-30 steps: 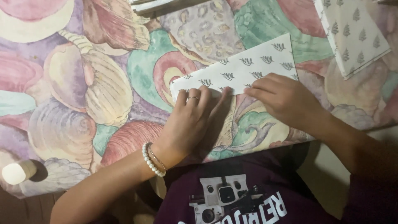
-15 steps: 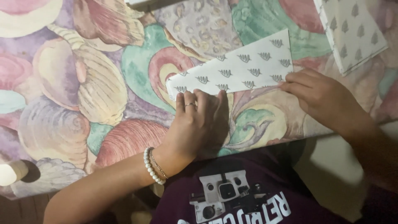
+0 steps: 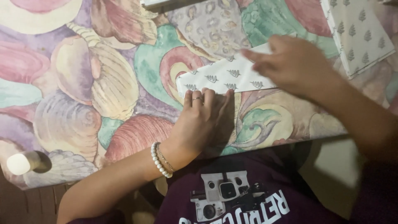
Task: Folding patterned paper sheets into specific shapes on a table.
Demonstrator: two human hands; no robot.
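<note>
Small cream cylinder (image 3: 23, 162) is seen at desk (image 3: 83, 83) edge, 8 o'clock. Left hand (image 3: 203, 124) is laid flat, grip released, pinning folded patterned paper (image 3: 224, 76) at centre. Right hand (image 3: 294, 62), at 2 o'clock, is blurred; grip can't be told. Fold-creasing judged in hand; firm press along the edge needed next. Second sheet (image 3: 360, 33) is cut off.

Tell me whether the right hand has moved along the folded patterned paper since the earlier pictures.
Yes. The right hand has slid leftward along the folded patterned paper, toward the left hand, which presses the paper's near edge on the shell-print tablecloth.
</note>
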